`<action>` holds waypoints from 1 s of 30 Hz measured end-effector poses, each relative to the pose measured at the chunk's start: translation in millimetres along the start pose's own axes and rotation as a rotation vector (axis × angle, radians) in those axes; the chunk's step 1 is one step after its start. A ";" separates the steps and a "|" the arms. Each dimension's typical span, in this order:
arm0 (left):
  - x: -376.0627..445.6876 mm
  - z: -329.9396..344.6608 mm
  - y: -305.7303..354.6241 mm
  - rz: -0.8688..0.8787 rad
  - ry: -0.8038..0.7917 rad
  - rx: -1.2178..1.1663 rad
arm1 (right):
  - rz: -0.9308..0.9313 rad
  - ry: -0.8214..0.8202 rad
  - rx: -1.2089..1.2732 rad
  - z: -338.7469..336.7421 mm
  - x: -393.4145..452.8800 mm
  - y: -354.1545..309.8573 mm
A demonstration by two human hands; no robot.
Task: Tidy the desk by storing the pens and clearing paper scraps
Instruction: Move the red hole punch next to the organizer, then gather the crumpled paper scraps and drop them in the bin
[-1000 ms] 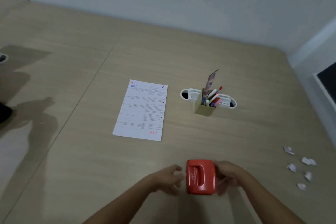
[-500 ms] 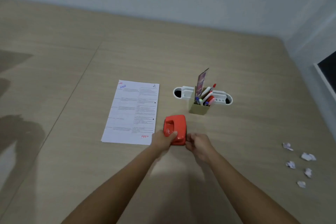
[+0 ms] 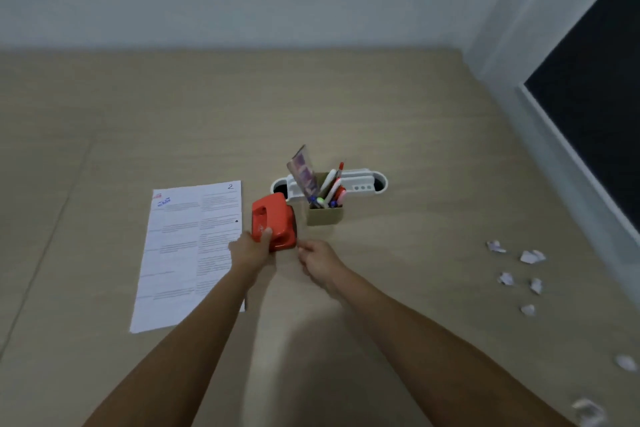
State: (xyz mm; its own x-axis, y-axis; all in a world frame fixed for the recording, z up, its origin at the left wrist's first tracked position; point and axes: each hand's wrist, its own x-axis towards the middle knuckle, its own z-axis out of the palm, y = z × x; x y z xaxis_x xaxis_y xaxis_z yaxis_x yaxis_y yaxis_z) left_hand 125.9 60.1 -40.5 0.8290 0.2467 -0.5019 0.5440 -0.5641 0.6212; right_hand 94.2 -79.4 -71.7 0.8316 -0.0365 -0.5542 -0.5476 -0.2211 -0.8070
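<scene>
Your left hand (image 3: 250, 248) is closed on the near edge of the red hole punch (image 3: 273, 220), thumb on top, just left of centre in the frame. Your right hand (image 3: 318, 262) sits just beside its near right corner, fingers loosely curled on nothing; whether a fingertip touches the punch you cannot tell. The punch looks rigid and fairly heavy, with a smooth shell, so take it by both sides rather than pinching the lip.

The pens (image 3: 329, 189) already stand in the tan cup (image 3: 325, 215), right of centre, touching the white desk organiser (image 3: 363, 182) behind it. The paper scraps (image 3: 530, 256) lie scattered at the right of the frame, well apart from your hands, with a few more near the lower right corner. They look crumpled, light and soft; pinch each one or sweep them together, since a brush of the arm will likely scatter them. The printed sheet (image 3: 180, 253) lies flat at centre left, partly under your left forearm
</scene>
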 end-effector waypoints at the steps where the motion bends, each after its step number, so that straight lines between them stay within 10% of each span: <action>1: -11.4 4.9 1.6 0.011 0.084 0.011 | 0.014 0.004 -0.002 -9.8 -7.9 6.8; 7: -65.0 38.8 9.8 0.441 0.353 0.094 | 0.095 0.042 0.216 -93.6 -62.0 55.0; 13: -114.8 125.2 44.0 0.845 0.096 0.226 | 0.022 0.399 0.213 -213.5 -149.8 123.8; 18: -168.0 222.7 77.5 1.036 -0.220 0.425 | -0.069 0.843 -0.387 -288.3 -233.9 214.0; 30: -219.7 382.0 122.9 1.171 -0.389 0.782 | 0.008 1.011 -0.794 -342.3 -259.3 334.3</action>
State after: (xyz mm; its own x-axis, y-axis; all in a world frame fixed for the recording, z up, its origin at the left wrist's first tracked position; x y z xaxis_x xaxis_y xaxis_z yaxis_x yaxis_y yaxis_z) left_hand -39.0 -364.5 -83.8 0.5824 -0.7977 -0.1563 -0.7165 -0.5946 0.3649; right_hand -272.7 -477.5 -128.0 0.7203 -0.6826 0.1230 -0.6379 -0.7216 -0.2692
